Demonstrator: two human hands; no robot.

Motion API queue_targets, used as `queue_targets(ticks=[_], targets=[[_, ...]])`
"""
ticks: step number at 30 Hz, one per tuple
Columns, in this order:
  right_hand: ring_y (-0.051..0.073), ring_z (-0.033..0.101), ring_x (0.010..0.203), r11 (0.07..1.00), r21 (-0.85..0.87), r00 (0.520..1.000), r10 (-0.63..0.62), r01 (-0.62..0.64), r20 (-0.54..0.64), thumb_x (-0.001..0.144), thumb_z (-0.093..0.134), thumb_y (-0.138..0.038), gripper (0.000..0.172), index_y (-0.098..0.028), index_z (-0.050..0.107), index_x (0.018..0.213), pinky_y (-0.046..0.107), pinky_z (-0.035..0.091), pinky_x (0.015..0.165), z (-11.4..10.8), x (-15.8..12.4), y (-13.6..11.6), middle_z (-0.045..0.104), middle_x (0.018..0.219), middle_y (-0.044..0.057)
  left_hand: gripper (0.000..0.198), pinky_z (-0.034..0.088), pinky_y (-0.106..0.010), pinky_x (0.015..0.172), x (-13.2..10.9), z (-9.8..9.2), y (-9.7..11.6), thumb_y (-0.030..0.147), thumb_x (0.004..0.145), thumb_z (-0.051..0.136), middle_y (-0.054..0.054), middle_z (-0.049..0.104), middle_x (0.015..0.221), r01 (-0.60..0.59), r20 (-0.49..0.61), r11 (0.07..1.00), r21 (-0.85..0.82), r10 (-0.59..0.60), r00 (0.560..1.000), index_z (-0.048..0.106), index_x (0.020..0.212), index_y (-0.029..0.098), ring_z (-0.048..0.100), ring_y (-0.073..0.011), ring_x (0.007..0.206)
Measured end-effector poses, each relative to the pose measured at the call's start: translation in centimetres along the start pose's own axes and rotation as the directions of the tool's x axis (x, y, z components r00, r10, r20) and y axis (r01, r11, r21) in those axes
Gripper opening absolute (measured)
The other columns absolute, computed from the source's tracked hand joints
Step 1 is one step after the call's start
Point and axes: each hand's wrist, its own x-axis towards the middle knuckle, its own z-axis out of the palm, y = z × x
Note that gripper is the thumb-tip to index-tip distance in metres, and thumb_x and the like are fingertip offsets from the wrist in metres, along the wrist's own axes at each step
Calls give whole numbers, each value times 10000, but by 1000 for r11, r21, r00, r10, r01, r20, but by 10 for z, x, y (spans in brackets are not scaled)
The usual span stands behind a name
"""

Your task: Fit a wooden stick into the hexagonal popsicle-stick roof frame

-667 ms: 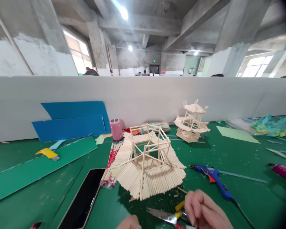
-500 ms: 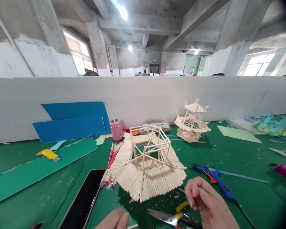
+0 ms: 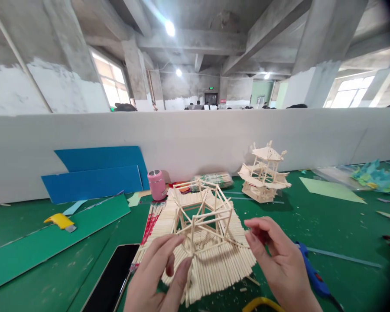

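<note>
- The left hand (image 3: 159,277) and right hand (image 3: 279,264) are both cut off by the bottom edge of the view, so wrists and arms are out of sight.
- A yellow handle (image 3: 261,303) shows only as a curved strip at the bottom edge, below the right hand; what it belongs to cannot be told.
- The glue gun (image 3: 312,273) is partly hidden behind the right hand; only its blue body shows.
- The phone (image 3: 112,279) lies at the near edge of the desk (image 3: 328,225), its lower end cut off.
- A thin stick seems to lie along the left fingers (image 3: 178,266), but it blends into the sticks behind, so I cannot tell whether they grip anything.
- The stick model (image 3: 203,236) sits on the middle of the desk, towards the near edge: an open frame rising from a skirt of flat sticks.
- The model lies between the two hands; the left hand overlaps its near left edge and the right hand its right edge.
- Left fingers are bent and partly spread, thumb and forefinger apart; contact with the model is unclear.
- Right fingers (image 3: 256,229) are curled loosely towards the thumb, with nothing seen between them, tips just beside the model's frame.
- Further back stand a pink can (image 3: 157,185) and a smaller model (image 3: 264,173) near the desk's far edge.
- Blue boards (image 3: 97,173) lean on the white partition (image 3: 195,134) at the far left, and a yellow tool (image 3: 60,221) lies on the left side.
</note>
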Motion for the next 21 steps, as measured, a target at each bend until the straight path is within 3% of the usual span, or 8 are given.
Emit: queue_targets(ticks=[4,8,11,15,21], targets=[[117,504,727,1000,-11,1000,6,-6,26,808,509,-258,146,-257,520,954,211,435,623,4,9,6,512,845,2,250,492,-278,628,19,6,4,244,804,525,-44,511,935,-14,-57,999,37,16,998,517,1051,209,536,-133,651],[106,475,688,999,-36,998,24,-22,55,810,509,-271,159,-266,511,969,210,415,600,10,16,10,493,807,-13,288,454,-336,726,31,7,5,145,768,556,-92,504,1010,-237,-122,949,209,265,956,523,1054,152,520,-215,887],[102,452,655,998,-61,996,35,-30,86,806,512,-289,171,-264,508,975,210,401,579,15,18,12,492,794,-18,324,434,-366,721,38,8,3,94,717,608,-103,519,990,-325,-174,891,317,391,904,534,1031,121,515,-232,875],[106,443,638,996,-58,991,68,-62,115,803,510,-317,179,-247,511,968,215,402,571,19,20,15,498,800,-10,358,431,-400,746,39,13,-4,128,721,614,-124,519,997,-291,-196,901,322,364,910,509,1062,95,510,-256,906],[114,442,612,998,-65,983,31,-20,179,811,489,-311,160,-219,525,938,231,404,551,21,22,18,504,775,3,397,443,-377,757,34,22,-14,173,768,570,-101,574,964,-248,-70,933,260,275,959,442,1141,128,526,-239,904]])
